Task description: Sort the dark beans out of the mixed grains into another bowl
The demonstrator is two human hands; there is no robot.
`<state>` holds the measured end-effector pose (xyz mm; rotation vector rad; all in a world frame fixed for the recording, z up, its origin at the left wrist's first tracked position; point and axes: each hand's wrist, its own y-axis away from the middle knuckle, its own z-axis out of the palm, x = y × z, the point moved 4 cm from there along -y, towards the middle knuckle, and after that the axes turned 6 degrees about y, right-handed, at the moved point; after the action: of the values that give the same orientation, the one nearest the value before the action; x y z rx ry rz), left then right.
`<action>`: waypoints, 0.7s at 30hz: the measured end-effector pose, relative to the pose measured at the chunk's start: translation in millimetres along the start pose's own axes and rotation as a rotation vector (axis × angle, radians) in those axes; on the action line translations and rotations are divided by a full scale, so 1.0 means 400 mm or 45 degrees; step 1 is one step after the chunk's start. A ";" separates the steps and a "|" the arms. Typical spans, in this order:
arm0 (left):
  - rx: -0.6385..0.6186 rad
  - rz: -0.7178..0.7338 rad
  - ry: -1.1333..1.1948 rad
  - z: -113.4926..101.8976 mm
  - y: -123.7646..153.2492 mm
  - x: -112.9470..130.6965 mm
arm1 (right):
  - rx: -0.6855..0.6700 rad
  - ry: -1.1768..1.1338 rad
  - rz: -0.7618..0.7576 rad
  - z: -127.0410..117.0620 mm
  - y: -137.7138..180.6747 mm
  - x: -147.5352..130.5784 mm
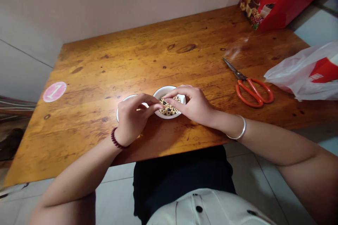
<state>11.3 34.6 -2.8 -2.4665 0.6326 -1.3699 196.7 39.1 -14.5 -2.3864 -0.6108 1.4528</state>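
A white bowl (pixel 164 89) near the table's front edge holds pale round beans (pixel 172 110) with a few dark ones among them. My right hand (pixel 195 106) reaches over its right side, thumb and forefinger drawn close together above the beans. From the left, my left hand (pixel 135 114) brings its thumb and forefinger together at the bowl's left rim. Whatever either pinch holds is too small to make out. Beneath my left hand is a second white bowl (pixel 127 98), mostly covered, so its contents are largely hidden.
Orange-handled scissors (pixel 252 92) lie to the right, blades pointing away to the left. Beyond them are a white plastic bag (pixel 303 72) and a red printed bag (pixel 282 0). A round pink sticker (pixel 54 91) marked 1 is on the wooden table (pixel 126 59) at left. A wall borders the back.
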 end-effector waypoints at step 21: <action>-0.095 -0.402 0.630 0.033 -0.012 -0.027 | 0.094 0.143 -0.077 -0.028 0.003 -0.026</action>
<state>18.8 44.3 -15.8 -2.3613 0.3986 -2.1489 202.7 32.5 -1.9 -2.3533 -0.5860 1.2843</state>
